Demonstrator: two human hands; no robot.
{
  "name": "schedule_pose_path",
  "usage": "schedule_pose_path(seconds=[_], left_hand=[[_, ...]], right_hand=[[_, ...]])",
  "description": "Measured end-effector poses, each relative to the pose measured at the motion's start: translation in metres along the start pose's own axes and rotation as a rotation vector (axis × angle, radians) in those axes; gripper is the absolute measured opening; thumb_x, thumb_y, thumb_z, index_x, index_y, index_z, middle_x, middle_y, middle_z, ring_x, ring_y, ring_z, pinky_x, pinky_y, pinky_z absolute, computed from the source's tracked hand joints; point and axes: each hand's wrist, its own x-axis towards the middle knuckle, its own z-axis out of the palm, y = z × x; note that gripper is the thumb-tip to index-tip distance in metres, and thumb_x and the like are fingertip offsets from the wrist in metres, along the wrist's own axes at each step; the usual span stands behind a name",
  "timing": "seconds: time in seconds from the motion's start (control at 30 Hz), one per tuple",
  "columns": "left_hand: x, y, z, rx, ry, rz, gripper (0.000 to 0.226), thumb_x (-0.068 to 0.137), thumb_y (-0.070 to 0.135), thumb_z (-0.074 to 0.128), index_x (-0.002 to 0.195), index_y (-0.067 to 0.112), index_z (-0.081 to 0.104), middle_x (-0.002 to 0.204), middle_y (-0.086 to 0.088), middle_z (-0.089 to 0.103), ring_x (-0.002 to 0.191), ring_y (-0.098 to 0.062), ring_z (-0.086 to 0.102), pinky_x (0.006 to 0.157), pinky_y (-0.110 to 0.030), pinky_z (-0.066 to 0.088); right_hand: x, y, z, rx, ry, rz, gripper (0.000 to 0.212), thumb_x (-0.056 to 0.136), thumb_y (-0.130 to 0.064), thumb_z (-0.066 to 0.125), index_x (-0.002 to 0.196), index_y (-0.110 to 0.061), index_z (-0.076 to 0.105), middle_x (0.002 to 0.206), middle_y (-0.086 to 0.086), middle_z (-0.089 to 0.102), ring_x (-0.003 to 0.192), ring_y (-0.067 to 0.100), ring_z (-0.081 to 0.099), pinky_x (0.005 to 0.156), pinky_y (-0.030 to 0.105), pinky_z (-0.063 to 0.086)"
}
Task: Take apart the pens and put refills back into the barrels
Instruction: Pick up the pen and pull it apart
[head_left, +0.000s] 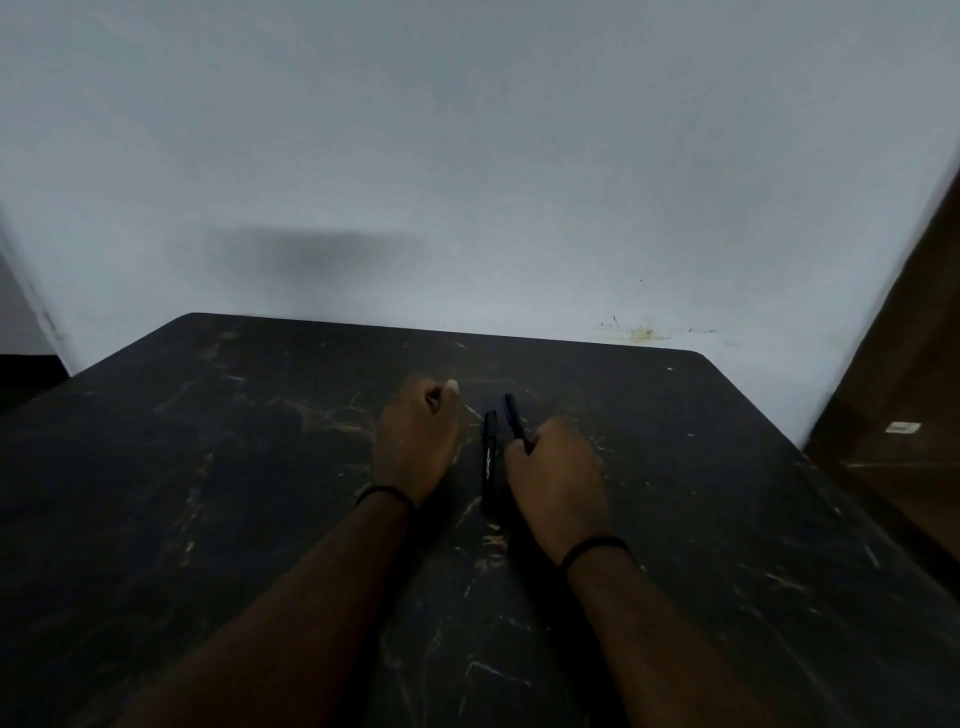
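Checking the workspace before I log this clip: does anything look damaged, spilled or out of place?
Nothing spilled. The dark marble-patterned table is heavily scratched, and the pale wall has a yellowish stain just above the table's far edge. One black pen lies flat between the hands.

Right hand (556, 475) grips pen (514, 415) — dim
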Motion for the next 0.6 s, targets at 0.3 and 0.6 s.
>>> schedule_pose_path(seconds=[0.3, 0.6], left_hand=[[-0.01, 0.011, -0.003, -0.337, -0.055, 0.069, 0.053, 0.095, 0.065, 0.031, 0.085, 0.02, 0.056, 0.065, 0.003, 0.053, 0.052, -0.001, 0.047, 0.049, -0.016, 0.04], [-0.016, 0.016, -0.005, -0.286, -0.062, 0.155, 0.049, 0.106, 0.028, 0.04, 0.06, 0.01, 0.043, 0.058, -0.006, 0.041, 0.055, -0.018, 0.039, 0.057, -0.043, 0.036]], right_hand=[[-0.013, -0.002, -0.007, 0.044, 0.102, -0.327, 0.014, 0.096, -0.033, 0.052, 0.086, -0.027, 0.045, 0.081, -0.008, 0.05, 0.07, 0.009, 0.05, 0.055, 0.026, 0.037], [-0.021, -0.007, -0.003, -0.029, -0.014, -0.468, 0.02, 0.104, -0.029, 0.041, 0.108, -0.018, 0.057, 0.104, 0.002, 0.063, 0.093, 0.019, 0.057, 0.072, 0.03, 0.037]])
